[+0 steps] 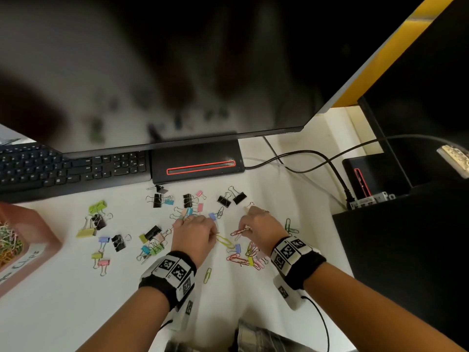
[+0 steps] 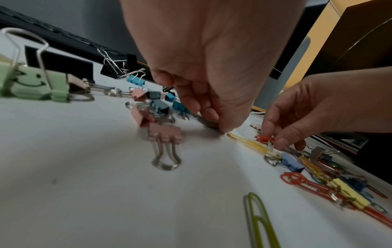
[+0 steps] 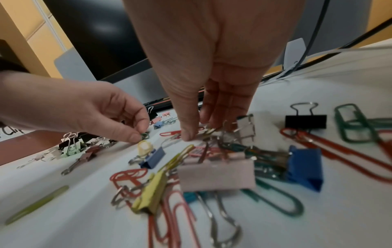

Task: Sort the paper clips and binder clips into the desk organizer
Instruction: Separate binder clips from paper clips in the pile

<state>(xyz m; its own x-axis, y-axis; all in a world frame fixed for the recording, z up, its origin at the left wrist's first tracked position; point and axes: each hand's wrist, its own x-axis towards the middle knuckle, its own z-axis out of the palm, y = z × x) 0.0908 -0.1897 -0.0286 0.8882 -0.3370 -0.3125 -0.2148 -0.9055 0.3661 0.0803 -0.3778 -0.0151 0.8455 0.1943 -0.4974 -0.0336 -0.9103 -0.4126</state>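
On the white desk (image 1: pixel 63 313) among scattered clips, the left hand (image 1: pixel 194 235) pinches a green paper clip (image 3: pixel 144 135), the right hand (image 1: pixel 261 228) pinches red paper clips (image 1: pixel 238 231), the desk organizer (image 1: pixel 38 240) at nine o'clock.

Your left hand (image 1: pixel 194 235): bare, ring on one finger | your left wristband (image 1: pixel 167 278): black, white panels with black square codes | your right hand (image 1: pixel 260 228): bare, ring | your right wristband (image 1: pixel 295 257): black, same coded panels, thin black cable (image 1: pixel 322 323) trailing | forearms: bare, no sleeves | your lap: plaid cloth (image 1: pixel 258 336)
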